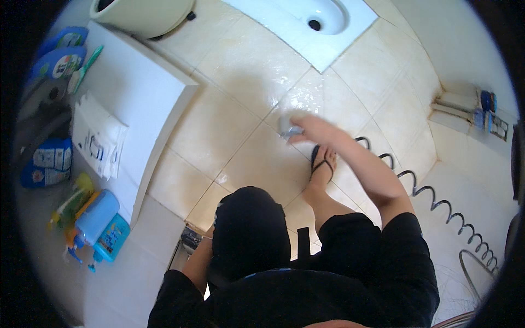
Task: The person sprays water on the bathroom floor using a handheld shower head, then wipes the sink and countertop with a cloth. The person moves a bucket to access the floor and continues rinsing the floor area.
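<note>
My right hand (pixel 309 129) reaches over the beige floor tiles (pixel 242 135), blurred, with its fingers around a small grey-white object (pixel 290 125) that I cannot identify. Wet, shiny tile lies just beyond it, towards the squat toilet (pixel 324 53). A black flip-flop (pixel 315 158) is on my foot close below that hand. My left hand is hidden behind my black-clothed knee; only the forearm shows.
A white counter (pixel 151 82) at left bears a green-handled brush (pixel 86 69), white packets (pixel 100 139) and several bottles beside it. A pale bin (pixel 151 16) stands at the upper left. A black coiled hose (pixel 434 197) runs along the right. A corner shelf (pixel 455 110) holds small items.
</note>
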